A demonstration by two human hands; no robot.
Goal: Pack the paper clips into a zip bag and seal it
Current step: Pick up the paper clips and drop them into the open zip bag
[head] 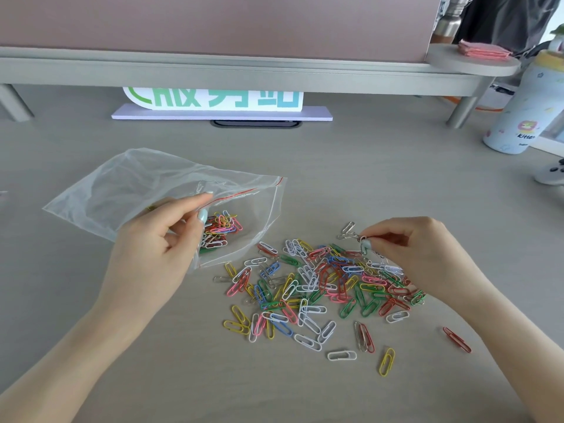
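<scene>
A clear zip bag [146, 187] lies on the grey counter [381, 178] at centre left, its mouth with the red seal line turned toward the right and standing open. The left hand [158, 239] holds the near lip of that mouth, thumb and fingers [201, 198] pinching the plastic and lifting it a little off the counter. Inside the bag, just beyond the thumb, sits a small heap of coloured paper clips [219, 228]. To the right of the bag and touching none of it, a loose pile of paper clips [320, 285] in red, green, yellow, blue, pink and white spreads over the counter, with a few strays nearer the viewer, among them a yellow clip [387, 361] and a red clip [457, 339] lying apart on the right. The right hand [421, 254] hovers over the far right edge of the pile, its fingertips drawn together and pinching a few silver clips [351, 233] that hang from them. At the far side a grey shelf [244, 71] runs across the counter, with a green-lettered sign [213, 100] under it. A pale blue bottle [522, 108] stands at far right.
</scene>
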